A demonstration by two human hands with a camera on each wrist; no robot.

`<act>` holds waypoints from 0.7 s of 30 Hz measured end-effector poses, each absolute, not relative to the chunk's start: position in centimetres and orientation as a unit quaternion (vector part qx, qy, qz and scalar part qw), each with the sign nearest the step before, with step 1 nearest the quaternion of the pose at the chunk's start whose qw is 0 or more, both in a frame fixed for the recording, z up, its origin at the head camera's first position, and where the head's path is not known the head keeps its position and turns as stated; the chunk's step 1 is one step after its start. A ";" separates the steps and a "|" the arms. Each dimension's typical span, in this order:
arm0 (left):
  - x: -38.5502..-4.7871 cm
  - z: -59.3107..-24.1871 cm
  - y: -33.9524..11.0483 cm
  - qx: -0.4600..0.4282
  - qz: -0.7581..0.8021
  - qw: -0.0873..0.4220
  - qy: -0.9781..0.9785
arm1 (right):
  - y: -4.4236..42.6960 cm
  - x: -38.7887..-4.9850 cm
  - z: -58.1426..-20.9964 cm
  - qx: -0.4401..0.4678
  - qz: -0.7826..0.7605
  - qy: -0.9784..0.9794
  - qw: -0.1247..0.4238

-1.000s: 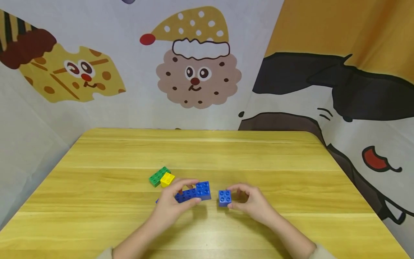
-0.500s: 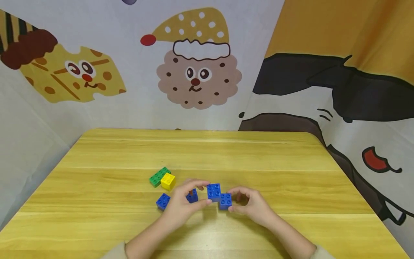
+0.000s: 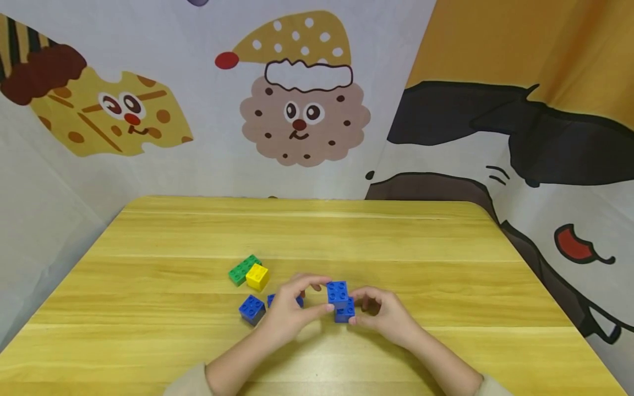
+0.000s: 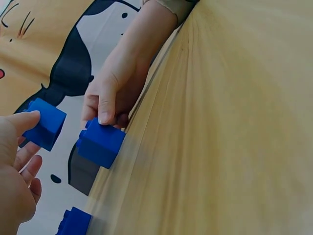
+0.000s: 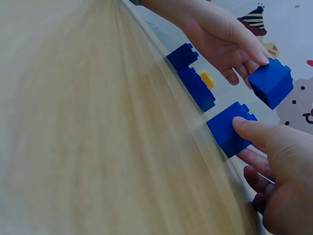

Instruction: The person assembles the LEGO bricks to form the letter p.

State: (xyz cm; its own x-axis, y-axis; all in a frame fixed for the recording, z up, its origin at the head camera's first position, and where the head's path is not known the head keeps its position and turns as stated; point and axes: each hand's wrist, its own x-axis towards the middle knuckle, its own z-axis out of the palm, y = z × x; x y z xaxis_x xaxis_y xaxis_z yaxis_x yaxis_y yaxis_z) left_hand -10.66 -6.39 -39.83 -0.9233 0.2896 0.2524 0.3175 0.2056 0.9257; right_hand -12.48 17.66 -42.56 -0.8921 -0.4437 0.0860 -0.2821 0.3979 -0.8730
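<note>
My left hand (image 3: 292, 302) pinches a square blue building brick (image 3: 337, 295) between thumb and fingers, studs up. It hangs above a second square blue brick (image 3: 345, 311), which sits on the table between the thumb and fingers of my right hand (image 3: 388, 314). In the right wrist view a gap separates the raised brick (image 5: 271, 83) from the lower brick (image 5: 230, 129). From the head view, the raised brick covers part of the lower one.
Left of my hands lie another blue brick (image 3: 252, 310) and a longer blue brick (image 3: 271, 300), mostly hidden behind my left hand. Farther back, a yellow brick (image 3: 257, 278) touches or nearly touches a green brick (image 3: 242, 270). The wooden table (image 3: 421, 236) ends at a patterned cloth.
My left hand has carried its blue brick rightward, from beside the other brick to over it. The right hand and its brick have barely moved.
</note>
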 end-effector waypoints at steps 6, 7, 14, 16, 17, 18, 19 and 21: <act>-10.9 -40.1 -5.7 -0.199 -0.598 0.012 -0.776 | 17.7 -12.5 -42.8 -0.218 -0.498 0.836 0.074; -11.0 -40.1 -5.6 -0.198 -0.597 0.011 -0.778 | 17.7 -12.4 -42.8 -0.218 -0.499 0.836 0.075; -11.3 -40.7 -5.2 -0.196 -0.587 0.007 -0.785 | 17.7 -12.4 -42.9 -0.218 -0.498 0.836 0.072; -11.3 -40.8 -5.2 -0.199 -0.588 0.006 -0.784 | 17.7 -12.4 -43.0 -0.219 -0.498 0.836 0.070; -11.4 -40.9 -5.1 -0.201 -0.588 0.007 -0.783 | 17.7 -12.4 -43.0 -0.220 -0.499 0.836 0.069; -11.4 -40.9 -5.1 -0.203 -0.588 0.007 -0.783 | 17.7 -12.4 -43.0 -0.220 -0.501 0.834 0.069; -11.4 -41.0 -5.1 -0.204 -0.589 0.007 -0.782 | 17.7 -12.4 -43.0 -0.221 -0.504 0.832 0.069; -11.4 -41.1 -5.0 -0.205 -0.590 0.006 -0.781 | 17.8 -12.3 -43.0 -0.224 -0.509 0.828 0.069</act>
